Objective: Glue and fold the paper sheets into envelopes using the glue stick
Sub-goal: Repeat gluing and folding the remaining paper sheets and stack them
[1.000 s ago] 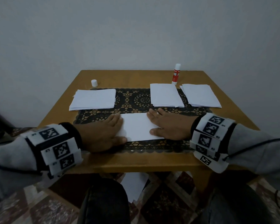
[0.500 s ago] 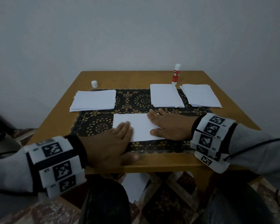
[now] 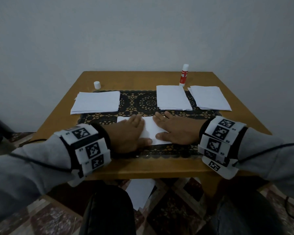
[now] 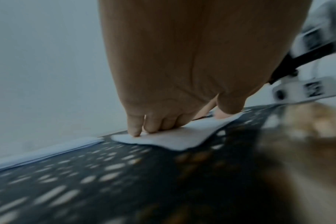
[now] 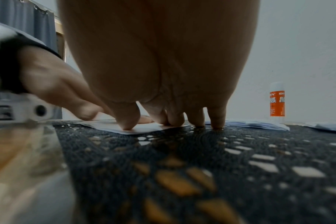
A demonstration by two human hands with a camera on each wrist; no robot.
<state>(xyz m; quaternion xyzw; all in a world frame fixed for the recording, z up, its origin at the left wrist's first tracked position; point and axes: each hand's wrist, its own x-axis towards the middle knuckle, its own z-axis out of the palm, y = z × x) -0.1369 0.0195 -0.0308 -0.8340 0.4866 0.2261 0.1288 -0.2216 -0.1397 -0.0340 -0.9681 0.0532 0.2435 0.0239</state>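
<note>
Hands: left hand [image 3: 128,133] and right hand [image 3: 174,131] lie flat, fingers straight, pressing the folded sheet [image 3: 149,128].
Risk: uneven pressure could skew the crease.

Pretty bare room honestly. There's a plain grey-white painted wall [image 3: 143,31] right behind a small square wooden table [image 3: 143,163], whose far edge sits up against it. A black lace runner with round cut-out patterns [image 3: 143,102] runs across the table from its left edge to its right. The floor is dark red and cream patterned tile [image 3: 176,209]. Grey curtains [image 5: 29,22] show off to one side, and the light's dim.
</note>
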